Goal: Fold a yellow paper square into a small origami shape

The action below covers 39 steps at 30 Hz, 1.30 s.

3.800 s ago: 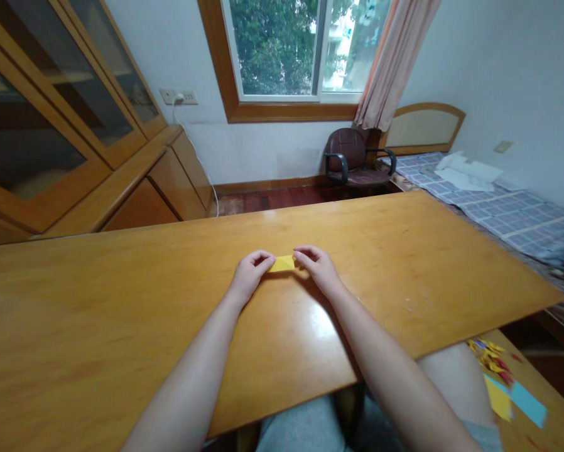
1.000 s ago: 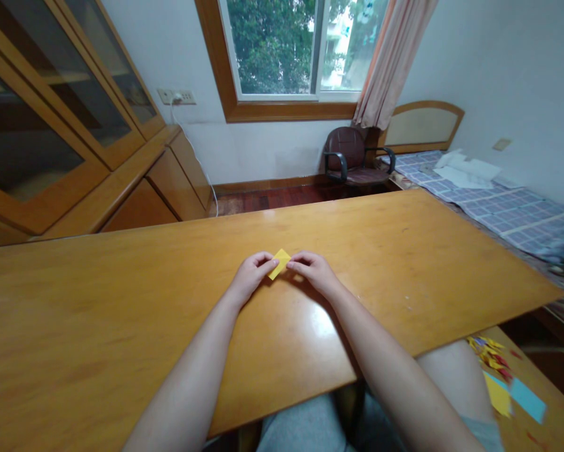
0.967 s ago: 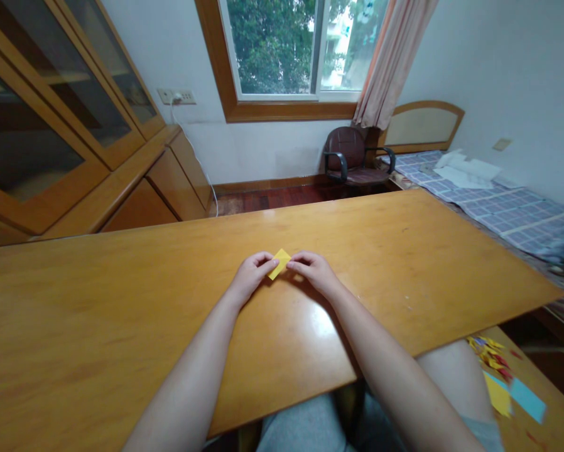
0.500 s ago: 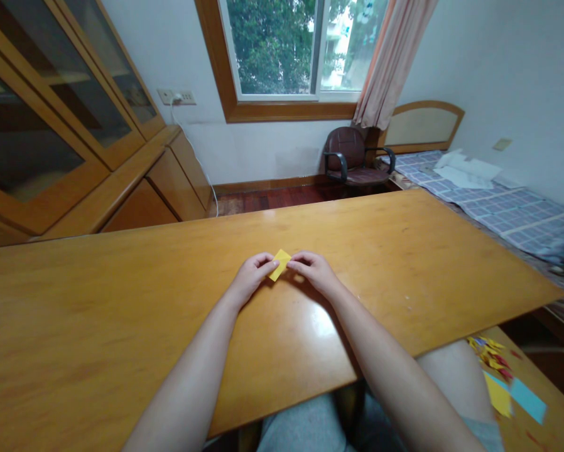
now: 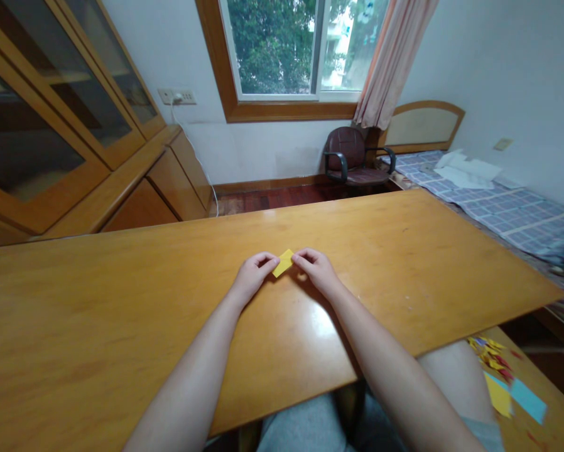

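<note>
A small piece of yellow paper [image 5: 282, 263] is held between my two hands, just above the wooden table [image 5: 135, 314]. My left hand [image 5: 255, 274] pinches its left side between thumb and fingers. At the opposite end, my right hand [image 5: 316, 269] grips the upper right corner with thumb and forefinger. The paper lies slanted, its right end higher in the view than its left. Whether it is folded in layers is too small to tell.
To my lower right, a lower wooden surface [image 5: 558, 383] carries yellow paper sheets [image 5: 498, 395], a light blue sheet [image 5: 528, 400] and a heap of yellow and red paper pieces [image 5: 492, 355]. A brown armchair [image 5: 345, 154] and a bed [image 5: 508, 207] stand beyond the table.
The yellow paper has turned clockwise and shifted slightly right, now lying flatter between my hands. My right hand has moved slightly; my left is nearly still.
</note>
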Each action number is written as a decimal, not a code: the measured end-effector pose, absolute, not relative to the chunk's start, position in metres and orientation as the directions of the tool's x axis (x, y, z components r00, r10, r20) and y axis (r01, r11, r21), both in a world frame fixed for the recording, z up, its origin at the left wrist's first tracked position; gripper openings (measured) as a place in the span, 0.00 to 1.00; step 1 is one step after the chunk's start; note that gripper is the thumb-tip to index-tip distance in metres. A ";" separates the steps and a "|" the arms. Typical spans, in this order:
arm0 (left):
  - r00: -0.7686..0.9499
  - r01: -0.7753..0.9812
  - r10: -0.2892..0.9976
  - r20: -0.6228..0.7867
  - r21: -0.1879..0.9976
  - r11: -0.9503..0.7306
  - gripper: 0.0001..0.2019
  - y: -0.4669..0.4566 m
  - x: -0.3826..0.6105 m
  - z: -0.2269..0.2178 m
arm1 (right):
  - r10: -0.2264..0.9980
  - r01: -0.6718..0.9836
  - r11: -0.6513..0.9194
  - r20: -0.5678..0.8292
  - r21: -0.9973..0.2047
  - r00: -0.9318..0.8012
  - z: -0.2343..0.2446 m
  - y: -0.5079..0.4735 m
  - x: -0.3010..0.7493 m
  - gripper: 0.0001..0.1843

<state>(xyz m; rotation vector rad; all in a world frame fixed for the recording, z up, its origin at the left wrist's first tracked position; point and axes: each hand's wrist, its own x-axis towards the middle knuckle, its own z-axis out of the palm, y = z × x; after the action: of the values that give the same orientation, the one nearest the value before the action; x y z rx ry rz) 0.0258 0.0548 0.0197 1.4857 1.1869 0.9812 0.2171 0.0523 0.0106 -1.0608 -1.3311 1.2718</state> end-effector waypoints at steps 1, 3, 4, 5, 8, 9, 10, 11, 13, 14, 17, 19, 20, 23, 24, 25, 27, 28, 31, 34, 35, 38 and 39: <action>0.187 0.212 0.982 0.035 0.974 -0.075 0.13 0.055 0.026 0.020 | 0.987 -0.025 0.075 0.077 -0.997 -0.138 0.011 0.052 0.217 0.17; 0.156 0.218 0.986 0.057 0.972 -0.091 0.13 0.056 0.025 0.019 | 0.990 -0.010 0.074 0.075 -0.997 -0.122 0.012 0.052 0.217 0.17; 0.145 0.219 0.988 0.060 0.971 -0.091 0.13 0.057 0.025 0.019 | 0.991 -0.004 0.071 0.071 -0.997 -0.117 0.012 0.052 0.217 0.18; 0.138 0.220 0.989 0.060 0.971 -0.090 0.13 0.057 0.025 0.019 | 0.991 -0.002 0.068 0.068 -0.998 -0.113 0.013 0.052 0.217 0.18; 0.144 0.245 0.987 0.072 0.964 -0.106 0.13 0.056 0.026 0.018 | 0.991 -0.013 0.063 0.064 -0.998 -0.116 0.014 0.052 0.216 0.18; 0.154 0.263 0.985 0.083 0.957 -0.122 0.13 0.056 0.026 0.018 | 0.990 -0.017 0.063 0.065 -0.998 -0.122 0.013 0.053 0.215 0.17; 0.169 0.288 0.981 0.098 0.947 -0.144 0.12 0.055 0.026 0.018 | 0.990 -0.017 0.067 0.069 -0.998 -0.127 0.012 0.053 0.215 0.17; 0.189 0.315 0.975 0.114 0.934 -0.170 0.12 0.055 0.027 0.017 | 0.988 -0.010 0.076 0.077 -0.997 -0.132 0.011 0.053 0.215 0.17; 0.239 0.366 0.960 0.147 0.902 -0.229 0.12 0.053 0.028 0.017 | 0.985 0.026 0.103 0.099 -0.994 -0.141 0.009 0.054 0.215 0.16; 0.262 0.385 0.951 0.164 0.886 -0.259 0.12 0.052 0.028 0.017 | 0.983 0.050 0.116 0.107 -0.992 -0.150 0.008 0.054 0.215 0.15; 0.301 0.409 0.933 0.200 0.856 -0.315 0.12 0.051 0.028 0.019 | 0.976 0.119 0.128 0.104 -0.985 -0.192 0.010 0.053 0.215 0.14; 0.308 0.415 0.927 0.213 0.847 -0.333 0.12 0.050 0.029 0.020 | 0.972 0.159 0.133 0.097 -0.978 -0.214 0.012 0.051 0.215 0.13; 0.312 0.419 0.924 0.219 0.841 -0.341 0.12 0.050 0.029 0.020 | 0.970 0.174 0.137 0.097 -0.975 -0.222 0.013 0.051 0.215 0.12; 0.329 0.437 0.914 0.239 0.819 -0.371 0.11 0.050 0.029 0.020 | 0.964 0.198 0.161 0.111 -0.967 -0.243 0.013 0.051 0.215 0.12; 0.334 0.441 0.910 0.244 0.813 -0.380 0.11 0.049 0.029 0.021 | 0.963 0.200 0.168 0.116 -0.965 -0.245 0.012 0.051 0.215 0.11; 0.336 0.443 0.908 0.249 0.809 -0.386 0.11 0.049 0.029 0.021 | 0.962 0.202 0.172 0.121 -0.964 -0.243 0.012 0.052 0.215 0.11; 0.339 0.444 0.907 0.249 0.808 -0.388 0.11 0.049 0.029 0.022 | 0.964 0.207 0.173 0.123 -0.963 -0.236 0.011 0.052 0.216 0.11; 0.339 0.445 0.908 0.245 0.809 -0.384 0.11 0.049 0.029 0.022 | 0.966 0.206 0.167 0.118 -0.964 -0.229 0.011 0.053 0.216 0.10; 0.322 0.444 0.918 0.233 0.819 -0.363 0.10 0.049 0.029 0.022 | 0.978 0.169 0.126 0.094 -0.977 -0.184 0.010 0.053 0.216 0.11; 0.299 0.432 0.926 0.229 0.833 -0.346 0.10 0.049 0.028 0.022 | 0.987 0.118 0.095 0.079 -0.988 -0.139 0.011 0.054 0.216 0.13; 0.295 0.428 0.928 0.227 0.837 -0.341 0.10 0.049 0.028 0.021 | 0.989 0.109 0.092 0.078 -0.990 -0.129 0.011 0.054 0.217 0.13; 0.278 0.422 0.936 0.214 0.848 -0.320 0.10 0.050 0.027 0.020 | 0.995 0.071 0.079 0.073 -0.994 -0.074 0.012 0.056 0.219 0.15; 0.270 0.418 0.940 0.210 0.853 -0.311 0.10 0.051 0.026 0.019 | 0.997 0.053 0.070 0.068 -0.996 -0.048 0.013 0.056 0.220 0.15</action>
<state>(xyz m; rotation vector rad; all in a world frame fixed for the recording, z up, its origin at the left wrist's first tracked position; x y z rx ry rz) 0.0263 0.0509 0.0190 1.8603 1.2278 0.9745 0.2204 0.0563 0.0126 -1.1752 -1.3154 1.1658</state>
